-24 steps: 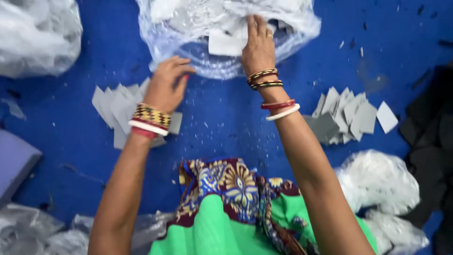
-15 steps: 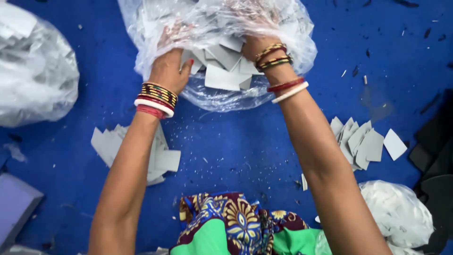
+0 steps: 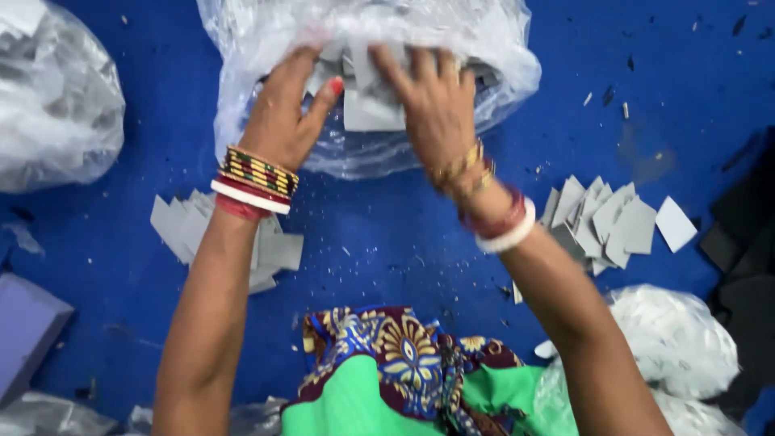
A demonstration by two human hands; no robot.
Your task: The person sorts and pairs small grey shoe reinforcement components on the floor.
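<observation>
Grey cut pieces (image 3: 373, 113) lie under both outstretched hands inside clear bag (image 3: 500, 48).

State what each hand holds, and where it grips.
Both the left hand and right hand reach into the clear plastic bag, touching grey card pieces; actual grips cannot be told.

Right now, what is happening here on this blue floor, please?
A person sits over a blue surface and has both hands in a clear plastic bag of grey flat pieces. The left hand and the right hand both press on the pieces at the bag's mouth. A small pile of the same grey pieces lies to the right, another pile to the left. More filled plastic bags lie around.
</observation>
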